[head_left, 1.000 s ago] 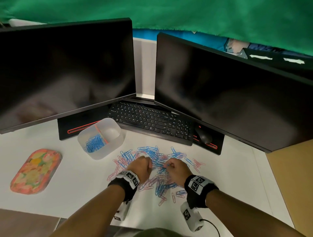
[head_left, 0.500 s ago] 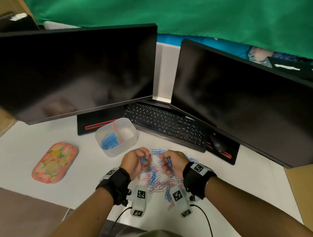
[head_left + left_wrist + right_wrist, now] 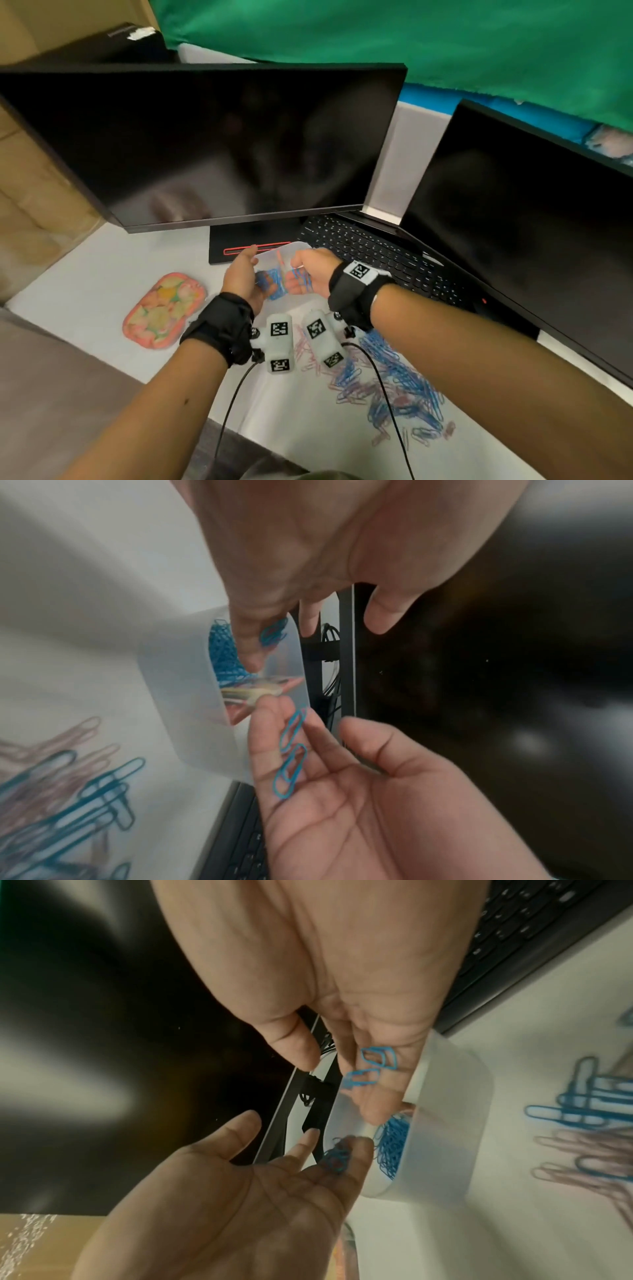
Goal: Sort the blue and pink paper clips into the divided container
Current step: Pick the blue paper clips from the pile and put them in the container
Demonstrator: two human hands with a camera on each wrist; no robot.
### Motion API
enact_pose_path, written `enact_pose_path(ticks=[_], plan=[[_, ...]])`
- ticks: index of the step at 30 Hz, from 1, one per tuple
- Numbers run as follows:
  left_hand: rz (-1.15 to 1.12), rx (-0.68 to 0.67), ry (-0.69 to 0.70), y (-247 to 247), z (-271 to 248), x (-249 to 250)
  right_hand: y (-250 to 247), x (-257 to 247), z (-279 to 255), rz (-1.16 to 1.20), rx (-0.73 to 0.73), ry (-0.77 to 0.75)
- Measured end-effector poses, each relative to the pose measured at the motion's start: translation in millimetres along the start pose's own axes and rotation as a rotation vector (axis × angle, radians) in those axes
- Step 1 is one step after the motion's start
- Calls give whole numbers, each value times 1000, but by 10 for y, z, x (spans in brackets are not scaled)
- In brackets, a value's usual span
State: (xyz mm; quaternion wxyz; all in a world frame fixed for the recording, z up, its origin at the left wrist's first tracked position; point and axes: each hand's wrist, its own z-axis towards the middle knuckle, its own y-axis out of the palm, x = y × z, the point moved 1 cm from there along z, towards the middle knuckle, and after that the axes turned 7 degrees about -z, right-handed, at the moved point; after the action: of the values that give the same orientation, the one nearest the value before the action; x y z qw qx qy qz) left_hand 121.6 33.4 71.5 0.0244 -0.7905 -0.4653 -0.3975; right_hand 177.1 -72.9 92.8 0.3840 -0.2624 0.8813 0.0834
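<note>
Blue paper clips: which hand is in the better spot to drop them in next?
Probably the left hand. It carries blue clips right over the blue pile in the container. The right hand has two clips lying on its fingers, by the rim.

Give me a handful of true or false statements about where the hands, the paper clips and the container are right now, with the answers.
1. Both hands are over the divided container. True.
2. The left hand carries pink clips. False: the clips on it are blue.
3. Blue clips lie on the right hand's open fingers. True.
4. The container's blue pile is missing. False: blue clips already fill one compartment.
5. The loose pile on the desk holds only blue clips. False: pink ones are mixed in.
</note>
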Motion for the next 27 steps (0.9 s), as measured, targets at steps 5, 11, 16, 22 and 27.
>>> enact_pose_path(ticks=[5, 11, 16, 22, 27], plan=[[99, 38, 66, -32, 40, 81, 124, -132, 91, -21, 36, -17], [295, -59, 174, -39, 51, 56, 55, -123, 115, 25, 64, -26], [749, -294, 332, -2, -21, -176, -274, 110, 42, -191, 88, -105], [1314, -504, 469, -9, -53, -667, -772, 834, -233, -752, 193, -161], [1635, -603, 516, -34, -30, -1072, -919, 1359, -380, -1028, 151, -168]])
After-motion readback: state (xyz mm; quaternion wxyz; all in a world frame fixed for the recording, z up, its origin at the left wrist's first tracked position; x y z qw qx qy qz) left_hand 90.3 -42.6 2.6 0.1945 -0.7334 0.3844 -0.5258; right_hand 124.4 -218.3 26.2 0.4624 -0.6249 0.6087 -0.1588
